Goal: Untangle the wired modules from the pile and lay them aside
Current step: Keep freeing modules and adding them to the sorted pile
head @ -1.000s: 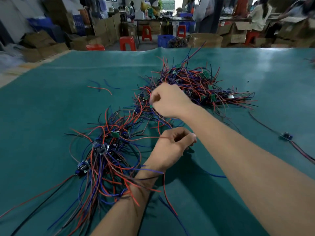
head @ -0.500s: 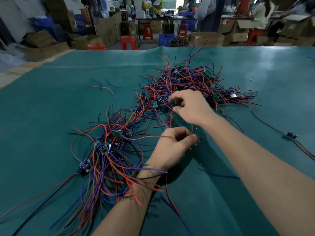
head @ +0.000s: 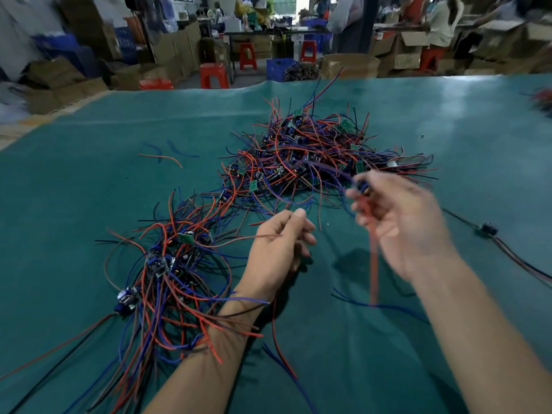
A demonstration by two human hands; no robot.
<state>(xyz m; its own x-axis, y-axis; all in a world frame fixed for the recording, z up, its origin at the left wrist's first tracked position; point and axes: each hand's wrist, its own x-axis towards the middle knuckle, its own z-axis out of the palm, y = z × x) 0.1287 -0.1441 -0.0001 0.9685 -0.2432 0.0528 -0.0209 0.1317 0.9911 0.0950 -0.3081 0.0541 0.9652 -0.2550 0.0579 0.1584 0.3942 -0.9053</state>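
Observation:
A tangled pile of wired modules (head: 310,156) with red, blue and black leads lies at the table's middle. A second spread of modules (head: 176,264) lies to the near left. My right hand (head: 400,222), blurred by motion, is lifted above the mat and pinches one module (head: 361,186); its red leads hang down from the fingers and a purple lead runs back to the pile. My left hand (head: 280,249) rests on the mat beside the near spread and pinches a thin brown wire (head: 239,239). Loose wires drape over my left forearm.
A single wired module (head: 487,230) lies apart at the right on the green mat (head: 89,180). A few stray wire pieces (head: 162,155) lie at the far left. Beyond the table's far edge are cardboard boxes, red stools and people.
My right hand has pulled back from the pile toward me and to the right, lifting a module out with its leads trailing. My left hand has stayed in place on its wire.

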